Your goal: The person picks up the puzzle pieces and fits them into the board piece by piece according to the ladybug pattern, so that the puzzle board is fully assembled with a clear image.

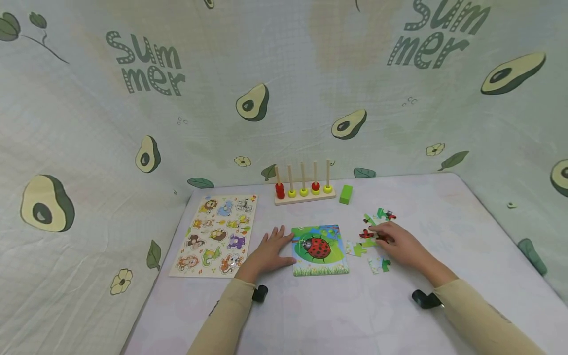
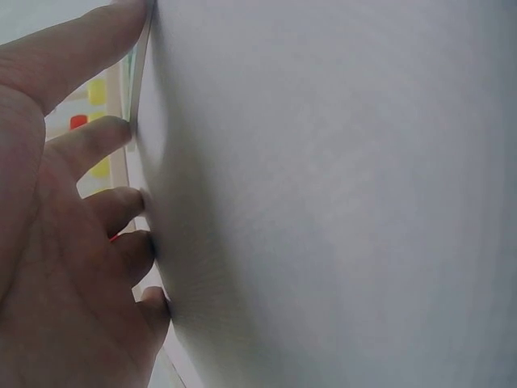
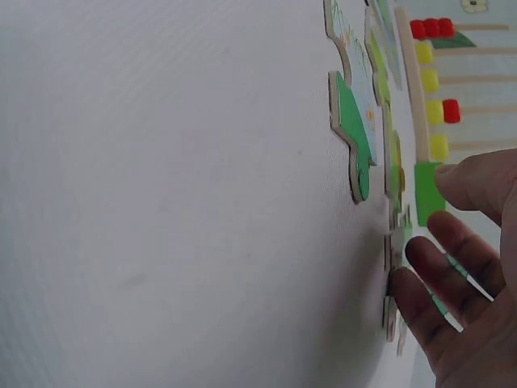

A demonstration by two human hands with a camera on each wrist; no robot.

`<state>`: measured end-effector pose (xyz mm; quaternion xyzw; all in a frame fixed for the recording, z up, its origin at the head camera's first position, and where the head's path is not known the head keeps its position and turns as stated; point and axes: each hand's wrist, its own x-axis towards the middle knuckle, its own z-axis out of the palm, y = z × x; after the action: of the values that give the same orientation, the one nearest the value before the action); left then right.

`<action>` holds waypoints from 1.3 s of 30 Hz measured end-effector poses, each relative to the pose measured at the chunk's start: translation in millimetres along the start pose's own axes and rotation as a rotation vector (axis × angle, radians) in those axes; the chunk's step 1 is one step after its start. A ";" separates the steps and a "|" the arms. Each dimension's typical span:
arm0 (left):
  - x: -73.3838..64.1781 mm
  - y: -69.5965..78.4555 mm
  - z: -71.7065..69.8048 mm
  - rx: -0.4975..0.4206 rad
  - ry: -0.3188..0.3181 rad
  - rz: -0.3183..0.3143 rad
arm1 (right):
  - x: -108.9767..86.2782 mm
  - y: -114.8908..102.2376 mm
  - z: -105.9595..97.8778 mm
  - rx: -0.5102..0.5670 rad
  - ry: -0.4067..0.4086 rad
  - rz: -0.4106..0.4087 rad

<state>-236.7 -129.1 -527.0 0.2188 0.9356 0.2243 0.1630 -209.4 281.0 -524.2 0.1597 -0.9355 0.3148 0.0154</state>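
Note:
A square ladybug puzzle board lies in the middle of the table, its picture facing up. My left hand rests with spread fingers at its left side, the thumb and index fingertips right at the edge. The left wrist view shows the fingertips down at the tabletop. To the right of the board my right hand reaches over loose jigsaw pieces, among them a red piece by the fingertips. In the right wrist view its thumb and fingers stand apart, close over the pieces, near a green-cornered piece.
An animal peg puzzle lies at the left. Behind the board stands a wooden bead stacker with red and yellow beads, a green block beside it. Printed cloth hangs behind the table.

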 end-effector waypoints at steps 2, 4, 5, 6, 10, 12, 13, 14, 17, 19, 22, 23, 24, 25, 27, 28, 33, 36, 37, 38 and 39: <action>0.0 0.0 -0.1 -0.003 0.004 0.005 | -1.8 1.9 -2.3 -0.002 0.003 0.010; -0.2 0.3 -0.4 -0.005 0.003 0.007 | -3.5 3.9 -4.1 -0.002 0.005 0.020; -0.3 0.4 -0.5 -0.007 0.004 0.008 | -4.1 4.8 -5.0 -0.005 0.006 0.022; -0.6 0.7 -0.8 -0.009 0.003 0.008 | -4.6 5.7 -5.7 -0.007 0.009 0.023; -1.7 1.7 -1.5 -0.013 0.005 0.007 | -6.2 9.4 -7.6 -0.015 0.024 0.027; -1.8 2.1 -1.7 -0.015 0.006 0.007 | -6.5 10.9 -8.4 -0.019 0.030 0.027; -1.8 2.2 -1.7 -0.016 0.007 0.007 | -6.7 11.5 -8.8 -0.022 0.032 0.030; -1.8 2.4 -1.7 -0.017 0.007 0.006 | -6.8 12.0 -9.1 -0.026 0.032 0.031; -1.9 2.5 -1.5 -0.020 0.007 0.006 | -7.7 13.3 -9.9 -0.032 0.032 0.042; -2.1 2.5 -1.5 -0.020 0.006 0.005 | -8.5 13.7 -10.5 -0.033 0.031 0.051; -2.1 2.2 -1.4 -0.020 0.006 0.006 | -9.5 14.1 -11.1 -0.035 0.030 0.058; -1.8 2.0 -1.3 -0.015 0.005 0.005 | -9.8 14.3 -11.4 -0.037 0.030 0.060; -1.5 1.7 -1.2 -0.010 0.005 0.004 | -9.9 14.5 -11.6 -0.038 0.030 0.060; -1.1 1.4 -1.0 -0.006 0.005 0.004 | -9.9 14.8 -11.7 -0.039 0.029 0.061; -0.2 0.6 -0.7 -0.001 0.004 0.004 | -10.0 15.5 -12.0 -0.041 0.029 0.061; 0.3 0.3 -0.5 0.003 0.003 0.003 | -9.9 15.9 -12.2 -0.044 0.029 0.061; 1.4 -1.0 0.5 0.003 0.005 0.009 | -9.4 17.9 -12.5 -0.059 0.030 0.057; 1.4 -1.4 0.6 0.003 0.005 0.011 | -8.8 18.8 -12.8 -0.063 0.029 0.062; 1.4 -1.5 0.6 0.004 0.005 0.011 | -8.4 19.1 -12.8 -0.062 0.028 0.065; 1.3 -1.5 0.6 0.004 0.004 0.011 | -8.1 19.4 -12.9 -0.062 0.028 0.068; 1.3 -1.6 0.5 0.005 0.003 0.009 | -7.8 19.7 -12.9 -0.060 0.027 0.072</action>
<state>-238.1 -129.5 -528.5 0.2231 0.9353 0.2234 0.1598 -209.1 305.7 -526.3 0.1211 -0.9494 0.2891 0.0216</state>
